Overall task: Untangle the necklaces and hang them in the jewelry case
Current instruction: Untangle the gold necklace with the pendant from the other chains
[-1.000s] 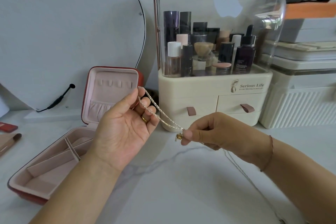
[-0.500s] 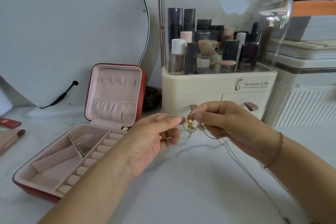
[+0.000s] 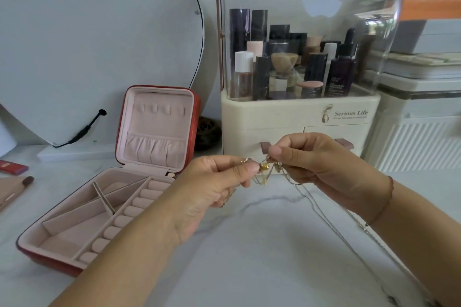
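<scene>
Thin tangled necklaces (image 3: 268, 173) with a small gold pendant hang between my two hands above the white marble table. My left hand (image 3: 214, 187) pinches the chains beside the pendant. My right hand (image 3: 319, 164) pinches them from the other side, fingertips almost touching the left ones. A silver chain (image 3: 336, 229) trails from my right hand down across the table toward the lower right corner. The red jewelry case (image 3: 119, 207) lies open at the left, pink inside, with a row of small hooks (image 3: 162, 109) in its upright lid and nothing on them.
A cream cosmetics organizer (image 3: 299, 117) with a clear dome and bottles stands right behind my hands. A round mirror (image 3: 94, 40) leans at the back left. White storage boxes (image 3: 419, 132) stand at the right. A makeup brush (image 3: 17, 189) lies at the left edge.
My left hand came down from holding the chain up by the case lid and met my right hand; both now pinch the tangle by the pendant. The view shifted slightly.
</scene>
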Motion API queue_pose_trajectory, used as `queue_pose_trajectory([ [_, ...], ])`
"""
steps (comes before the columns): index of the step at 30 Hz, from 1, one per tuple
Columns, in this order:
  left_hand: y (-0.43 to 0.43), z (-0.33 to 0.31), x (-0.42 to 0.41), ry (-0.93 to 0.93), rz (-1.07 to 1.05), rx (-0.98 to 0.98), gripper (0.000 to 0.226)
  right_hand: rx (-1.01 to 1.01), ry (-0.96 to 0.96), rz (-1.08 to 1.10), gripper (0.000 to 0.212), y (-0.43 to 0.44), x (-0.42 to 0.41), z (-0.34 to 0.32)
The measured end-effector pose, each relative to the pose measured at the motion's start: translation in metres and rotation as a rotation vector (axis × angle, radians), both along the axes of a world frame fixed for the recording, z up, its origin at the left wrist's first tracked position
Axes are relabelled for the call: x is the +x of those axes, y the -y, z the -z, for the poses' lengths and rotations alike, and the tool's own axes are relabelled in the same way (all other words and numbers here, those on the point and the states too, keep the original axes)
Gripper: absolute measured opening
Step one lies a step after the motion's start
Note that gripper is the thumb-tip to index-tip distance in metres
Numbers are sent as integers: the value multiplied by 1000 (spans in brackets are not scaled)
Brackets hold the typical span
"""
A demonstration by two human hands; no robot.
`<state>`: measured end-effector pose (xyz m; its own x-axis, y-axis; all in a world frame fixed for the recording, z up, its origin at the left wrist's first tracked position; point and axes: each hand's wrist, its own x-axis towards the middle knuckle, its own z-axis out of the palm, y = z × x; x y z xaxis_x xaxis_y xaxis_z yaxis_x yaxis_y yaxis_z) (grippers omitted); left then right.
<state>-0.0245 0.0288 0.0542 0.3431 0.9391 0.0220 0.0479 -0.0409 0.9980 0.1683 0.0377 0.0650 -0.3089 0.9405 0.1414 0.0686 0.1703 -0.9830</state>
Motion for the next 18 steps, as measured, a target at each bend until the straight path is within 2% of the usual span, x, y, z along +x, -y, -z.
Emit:
queue_pose_trajectory([
  [8,-7,2,-4,110,-102,26,22,2,-7,-11,14,-2,8,-4],
  [14,-5,2,-2,104,-116,29,22,82,206,10,28,1,3,-2],
  [18,-8,6,-4,46,-201,59,23,90,264,28,18,1,2,-1],
])
